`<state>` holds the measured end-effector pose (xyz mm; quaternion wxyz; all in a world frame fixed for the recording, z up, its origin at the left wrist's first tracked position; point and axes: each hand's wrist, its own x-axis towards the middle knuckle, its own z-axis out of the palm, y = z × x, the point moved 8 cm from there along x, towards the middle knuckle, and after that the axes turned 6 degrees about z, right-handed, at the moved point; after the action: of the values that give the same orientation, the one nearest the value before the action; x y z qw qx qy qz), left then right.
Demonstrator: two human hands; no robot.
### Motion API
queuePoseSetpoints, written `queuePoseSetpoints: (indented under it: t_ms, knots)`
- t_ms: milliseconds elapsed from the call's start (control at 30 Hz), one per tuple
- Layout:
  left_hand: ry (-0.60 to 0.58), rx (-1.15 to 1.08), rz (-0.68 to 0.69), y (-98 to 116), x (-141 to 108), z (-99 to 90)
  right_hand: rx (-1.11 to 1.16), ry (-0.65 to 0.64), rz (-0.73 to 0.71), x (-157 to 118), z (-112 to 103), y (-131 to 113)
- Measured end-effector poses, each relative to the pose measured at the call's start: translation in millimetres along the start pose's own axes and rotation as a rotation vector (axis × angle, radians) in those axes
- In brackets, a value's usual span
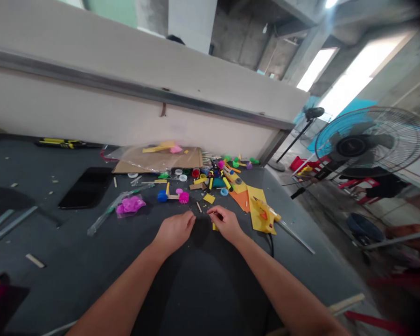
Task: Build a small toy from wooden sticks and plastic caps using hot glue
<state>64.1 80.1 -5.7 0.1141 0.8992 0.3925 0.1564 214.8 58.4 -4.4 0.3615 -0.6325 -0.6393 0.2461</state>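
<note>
My left hand [175, 231] hovers low over the dark table with its fingers curled together. Whatever it pinches, if anything, is too small to make out. Facing it across a narrow gap, my right hand [227, 225] has thumb and forefinger drawn together, also on something I cannot make out. A small yellow piece [214, 227] shows under the right hand, partly hidden. Just beyond the hands lie a short stick [199, 206] and a yellow square [209, 199]. Behind my left hand rests a small craft piece made of sticks [174, 197] with blue and pink caps.
A yellow glue gun [266, 213] lies on a yellow sheet [255, 195] at right. Bottle caps [195, 173] and pliers [216, 176] crowd the back. Leftward are a bag of purple pieces [130, 205] and a black phone [87, 187]. A fan [353, 145] stands beyond the right edge.
</note>
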Motion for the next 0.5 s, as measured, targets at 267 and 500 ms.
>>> queuePoseSetpoints:
  t_ms: [267, 500]
  knots:
    - [-0.017, -0.076, -0.020, -6.8, 4.3, 2.2, -0.029, -0.025, 0.049, 8.2, 4.5, 8.7]
    - [-0.027, -0.105, -0.032, -7.0, 5.4, -0.1, -0.044, -0.036, 0.047, 8.7, 7.4, 9.1]
